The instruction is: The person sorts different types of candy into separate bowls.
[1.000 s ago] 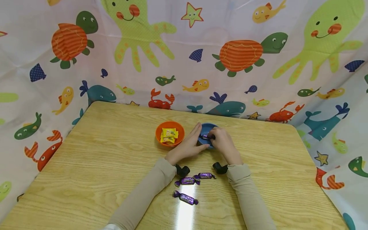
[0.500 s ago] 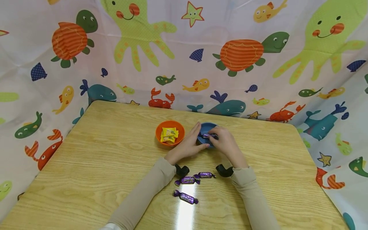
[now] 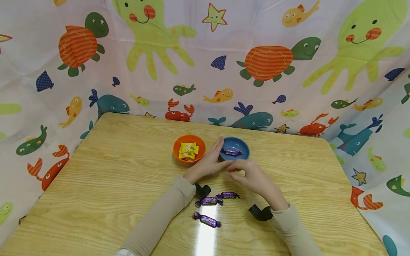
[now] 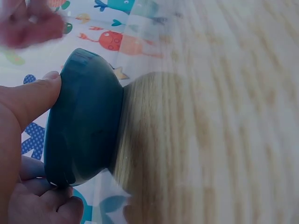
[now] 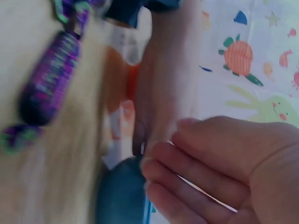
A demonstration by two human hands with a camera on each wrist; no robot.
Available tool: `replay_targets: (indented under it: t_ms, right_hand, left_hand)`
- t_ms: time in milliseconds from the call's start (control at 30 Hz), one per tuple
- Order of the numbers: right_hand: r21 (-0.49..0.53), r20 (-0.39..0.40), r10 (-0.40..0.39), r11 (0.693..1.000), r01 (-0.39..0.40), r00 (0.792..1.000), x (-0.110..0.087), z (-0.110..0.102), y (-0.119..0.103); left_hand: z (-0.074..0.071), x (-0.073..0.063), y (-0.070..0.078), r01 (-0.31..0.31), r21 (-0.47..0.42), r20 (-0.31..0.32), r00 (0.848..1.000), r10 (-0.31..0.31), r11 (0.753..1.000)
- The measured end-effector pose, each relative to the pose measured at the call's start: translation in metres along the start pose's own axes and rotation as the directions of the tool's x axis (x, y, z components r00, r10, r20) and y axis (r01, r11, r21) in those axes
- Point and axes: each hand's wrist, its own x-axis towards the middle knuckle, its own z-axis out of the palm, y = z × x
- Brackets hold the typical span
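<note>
Glossy bowl (image 4: 88, 116), shiny wrappers (image 3: 209, 221), wooden table (image 3: 128, 156)

Seeing a wooden table (image 3: 128, 153), finding a white curtain (image 3: 230, 39) beyond its far edge, spotting an orange-shelled turtle (image 3: 78, 46) printed left and a green octopus (image 3: 368, 39) right.

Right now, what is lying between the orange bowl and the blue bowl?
In the head view, part of the left hand lies in the gap between the orange bowl and the blue bowl.
</note>
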Motion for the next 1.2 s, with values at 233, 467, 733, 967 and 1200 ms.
replay_targets:
  t_ms: [233, 467, 733, 967, 1200]
  right_hand:
    - [-0.003, 0.221, 0.068, 0.998, -0.069, 0.973, -0.023, 0.013, 0.0]
    - [-0.009, 0.249, 0.06, 0.998, -0.059, 0.967, -0.029, 0.023, -0.002]
    - [-0.019, 0.241, 0.048, 0.999, -0.044, 0.969, -0.029, 0.027, -0.002]
    - [-0.023, 0.23, 0.039, 0.999, -0.035, 0.972, -0.029, 0.026, -0.001]
    - [-0.047, 0.209, 0.023, 0.999, -0.013, 0.978, -0.028, 0.021, -0.002]
  left_hand:
    - [0.001, -0.003, 0.002, 0.034, -0.008, 0.002, 0.999, -0.033, 0.999]
    - [0.001, -0.004, 0.002, 0.045, 0.004, 0.002, 0.999, -0.045, 0.999]
    - [0.002, -0.004, 0.002, 0.046, 0.006, 0.0, 0.999, -0.046, 0.999]
    - [0.003, -0.004, 0.001, 0.049, -0.011, -0.003, 0.999, -0.049, 0.999]
    - [0.004, -0.003, 0.0, 0.047, -0.001, -0.009, 0.999, -0.047, 0.999]
